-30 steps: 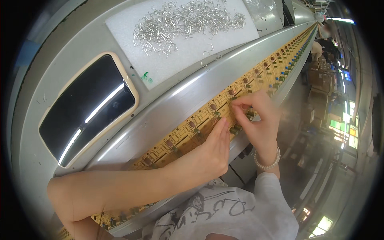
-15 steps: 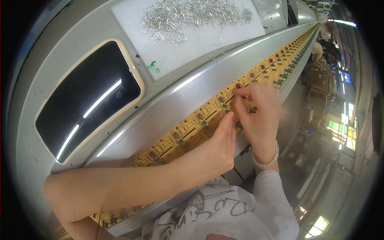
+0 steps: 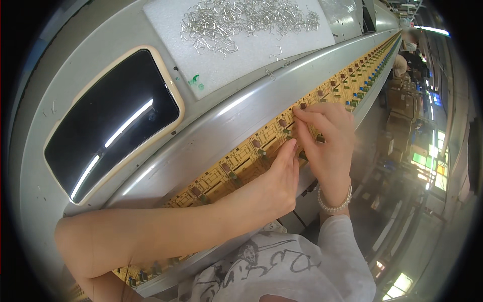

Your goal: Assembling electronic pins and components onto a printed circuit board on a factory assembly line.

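So up at 12 o'clock there's a white foam sheet (image 3: pixel 261 55) with a loose heap of small bent silver wire pieces (image 3: pixel 241 20) scattered over it, a few strays lying near its lower edge. Over at 9 o'clock sits a dark glossy screen with a cream-coloured rounded frame (image 3: pixel 108 123), set into the grey metal surface (image 3: pixel 45 100). A shiny curved metal rail (image 3: pixel 221 126) runs between those and the long row of yellow-brown circuit boards with small components (image 3: pixel 241 161), which stretches from about 7 o'clock all the way off to 1 o'clock. Nothing really blocks the boards except the hands themselves, which cover the patch right around centre. The left hand (image 3: pixel 274 183) comes in across the bottom on a bare forearm, fingers mostly straight and together, fingertips pressing on a board just beside the other hand. The right hand (image 3: pixel 327 138), with a pearl bead bracelet (image 3: pixel 334 204) on the wrist, has its thumb and forefinger pinched together on a small dark component at the board's upper edge; whatever's between them is too tiny to make out.
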The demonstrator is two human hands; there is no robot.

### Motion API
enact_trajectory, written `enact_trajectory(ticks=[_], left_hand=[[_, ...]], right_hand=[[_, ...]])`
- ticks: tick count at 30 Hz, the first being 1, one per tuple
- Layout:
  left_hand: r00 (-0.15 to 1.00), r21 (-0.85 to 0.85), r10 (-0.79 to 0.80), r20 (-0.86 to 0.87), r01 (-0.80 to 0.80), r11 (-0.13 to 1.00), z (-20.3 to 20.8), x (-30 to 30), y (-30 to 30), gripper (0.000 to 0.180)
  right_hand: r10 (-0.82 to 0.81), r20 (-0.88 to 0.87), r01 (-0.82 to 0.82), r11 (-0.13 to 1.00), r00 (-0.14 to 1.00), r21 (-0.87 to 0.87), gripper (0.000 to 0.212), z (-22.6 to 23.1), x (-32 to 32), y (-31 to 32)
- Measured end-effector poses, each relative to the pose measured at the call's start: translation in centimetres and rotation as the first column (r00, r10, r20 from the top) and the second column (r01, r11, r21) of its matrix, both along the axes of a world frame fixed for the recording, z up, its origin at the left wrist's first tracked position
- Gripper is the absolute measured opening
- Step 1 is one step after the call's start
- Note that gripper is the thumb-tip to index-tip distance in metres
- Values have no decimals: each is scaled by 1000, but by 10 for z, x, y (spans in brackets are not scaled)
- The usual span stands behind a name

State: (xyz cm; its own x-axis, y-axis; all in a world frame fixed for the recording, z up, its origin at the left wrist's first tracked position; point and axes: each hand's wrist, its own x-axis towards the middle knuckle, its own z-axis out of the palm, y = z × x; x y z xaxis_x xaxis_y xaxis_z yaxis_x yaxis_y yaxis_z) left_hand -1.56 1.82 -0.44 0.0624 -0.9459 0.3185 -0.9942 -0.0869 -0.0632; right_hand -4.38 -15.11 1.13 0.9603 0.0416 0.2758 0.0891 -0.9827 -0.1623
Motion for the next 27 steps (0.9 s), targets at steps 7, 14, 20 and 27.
enact_trajectory(ticks=[7,14,20,27], left_hand=[[999,-2,-33,-1,33,999,-14,-3,-7,46],[1000,18,-19,16,19,1000,-14,-5,-1,45],[999,13,-37,-2,37,999,-18,-1,-6,44],[1000,47,-29,-6,29,998,-16,-1,-3,47]], right_hand=[[213,59,-218,969,975,113,13,11,42,-10],[214,17,-212,954,977,210,11,3,68,-2],[45,-36,-40,990,998,133,14,0,66,8],[-8,-146,57,940,989,337,13,1,67,10]])
